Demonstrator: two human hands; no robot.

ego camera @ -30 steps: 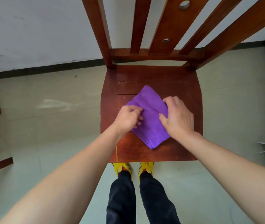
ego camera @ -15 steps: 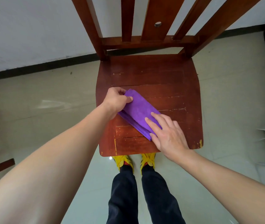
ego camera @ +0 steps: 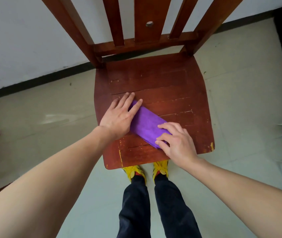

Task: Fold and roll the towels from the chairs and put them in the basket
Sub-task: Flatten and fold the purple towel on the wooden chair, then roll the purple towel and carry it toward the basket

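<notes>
On the wooden chair (ego camera: pixel 162 79) seat lies a purple towel (ego camera: pixel 147 123), folded into a narrow strip running diagonally from upper left to lower right. Left hand (ego camera: pixel 119 115) rests flat on the strip's upper end, fingers straight and spread — palm down against cloth and seat. Right hand (ego camera: pixel 174 141) presses the lower end with bent fingers, pinning the fold's edge. Yellow shoes (ego camera: pixel 133 172) and dark trousers (ego camera: pixel 154 208) stand just before the seat's front edge.
</notes>
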